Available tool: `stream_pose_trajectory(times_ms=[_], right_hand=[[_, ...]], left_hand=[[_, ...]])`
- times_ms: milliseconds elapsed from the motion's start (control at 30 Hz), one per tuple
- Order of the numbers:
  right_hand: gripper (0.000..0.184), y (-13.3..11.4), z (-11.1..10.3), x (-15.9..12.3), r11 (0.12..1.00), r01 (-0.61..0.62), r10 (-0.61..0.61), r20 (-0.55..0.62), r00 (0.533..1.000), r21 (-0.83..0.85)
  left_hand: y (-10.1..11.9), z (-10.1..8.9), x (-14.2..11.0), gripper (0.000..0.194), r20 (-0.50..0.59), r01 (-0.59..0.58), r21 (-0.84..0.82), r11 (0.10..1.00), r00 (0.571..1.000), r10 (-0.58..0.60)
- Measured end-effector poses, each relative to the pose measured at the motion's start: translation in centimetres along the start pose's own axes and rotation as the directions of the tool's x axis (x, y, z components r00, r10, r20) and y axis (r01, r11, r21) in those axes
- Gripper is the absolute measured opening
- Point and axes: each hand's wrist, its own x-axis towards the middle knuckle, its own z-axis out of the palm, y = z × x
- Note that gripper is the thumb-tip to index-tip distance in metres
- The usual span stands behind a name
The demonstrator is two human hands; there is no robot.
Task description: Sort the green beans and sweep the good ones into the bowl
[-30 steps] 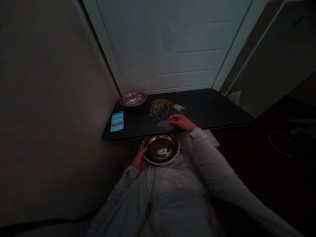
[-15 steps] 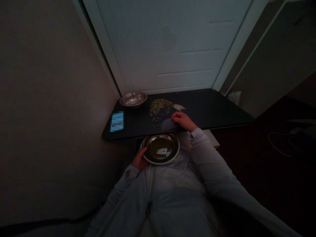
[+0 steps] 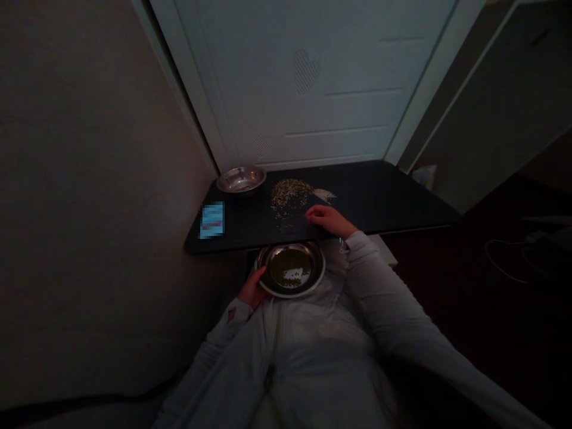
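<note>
My left hand [image 3: 252, 290] grips the left rim of a round metal bowl [image 3: 316, 277] over my lap, just under the table's front edge. Small green grains that look like mung beans [image 3: 286, 262] cover much of its bottom. Over the table, my right hand [image 3: 329, 220] is closed in a pinch on a thin translucent sheet [image 3: 295, 217], seen almost edge-on and hard to make out. Beyond the fingers lies a spread of mixed green and pale grains [image 3: 290, 192]. A smaller heap of white grains [image 3: 325, 195] adjoins it on the right.
A second metal bowl [image 3: 242, 180] stands at the back left of the dark table [image 3: 379, 196]. In front of it lies a blurred light-blue rectangle [image 3: 211, 220]. A white door [image 3: 268, 71] rises behind the table, with a wall [image 3: 89, 179] close on the left.
The translucent sheet in my right hand has tilted from a broad face to nearly edge-on, and the fingers have shifted slightly left. My left hand and its bowl have stayed in place.
</note>
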Motion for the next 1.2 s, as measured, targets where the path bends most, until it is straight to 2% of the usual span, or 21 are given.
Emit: stream_pose_trajectory(times_ms=[167, 433, 600, 833, 900, 967, 1100, 1200], right_hand=[[0.021, 0.4, 0.1, 0.2, 0.998, 0.028, -0.024, 0.095, 0.995, -0.049], [0.022, 0.1, 0.6, 0.2, 1.000, 0.005, -0.005, -0.001, 1.000, -0.018], [0.021, -0.3, 1.7, 0.1, 0.999, 0.041, -0.041, 0.013, 0.999, -0.035], [0.020, -0.4, 1.4, -0.2, 1.000, 0.019, -0.020, 0.067, 0.998, 0.014], [0.021, -0.3, 1.3, -0.1, 0.999, 0.027, -0.028, 0.018, 0.999, 0.034], [0.022, -0.1, 1.1, 0.0, 0.997, 0.046, -0.041, -0.096, 0.995, 0.055], [0.029, 0.7, 0.6, 0.4, 0.994, 0.071, -0.037, -0.343, 0.939, 0.088], [0.030, 1.2, 0.5, 0.6, 0.996, 0.082, -0.066, -0.377, 0.924, 0.028]], left_hand=[[0.0, 0.0, 0.1, 0.027, -0.065, 0.029, 0.021, 0.999, 0.998, -0.028], [0.1, 0.1, 0.0, 0.034, -0.072, 0.017, 0.037, 0.999, 0.997, -0.014], [0.0, -0.3, 0.2, 0.035, -0.043, -0.001, 0.029, 1.000, 0.999, 0.002], [0.0, 0.1, 0.0, 0.032, -0.051, -0.007, 0.002, 1.000, 0.999, 0.007], [0.0, 0.2, 0.0, 0.031, -0.049, 0.004, 0.012, 1.000, 0.999, -0.003], [0.1, 0.1, 0.0, 0.031, -0.030, 0.019, 0.016, 1.000, 0.999, -0.018], [0.1, 0.1, -0.1, 0.032, -0.054, 0.014, 0.013, 1.000, 0.998, -0.014], [0.1, 0.3, -0.2, 0.032, -0.087, 0.011, 0.032, 0.999, 0.996, -0.009]])
